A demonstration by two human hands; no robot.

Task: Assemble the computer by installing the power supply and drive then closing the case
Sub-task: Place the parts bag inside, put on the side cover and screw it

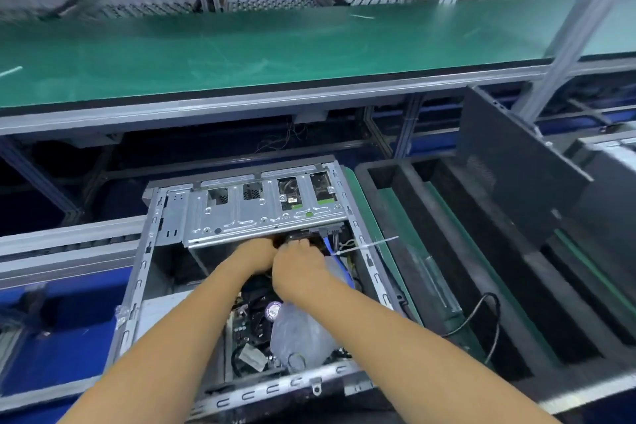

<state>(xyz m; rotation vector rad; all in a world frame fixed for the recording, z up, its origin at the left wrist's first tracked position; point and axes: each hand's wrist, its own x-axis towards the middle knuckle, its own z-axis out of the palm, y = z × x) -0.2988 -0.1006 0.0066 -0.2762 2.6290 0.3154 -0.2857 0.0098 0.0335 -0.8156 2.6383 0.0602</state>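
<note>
In the lower middle of the frame, both hands reach into the open computer case (144,272), meeting just under the metal drive cage (254,217). The right hand (299,268) has its fingers curled round a black connector (297,238) at the cage's edge. The left hand (256,256) is pressed against it, its fingers hidden, so their state cannot be told.

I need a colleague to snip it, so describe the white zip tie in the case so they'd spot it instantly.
Find the open case in the middle of the bench and look under the right end of its drive cage. The zip tie pokes out over the case's right wall beside the blue cable: a thin white strip, the only one there.
</note>
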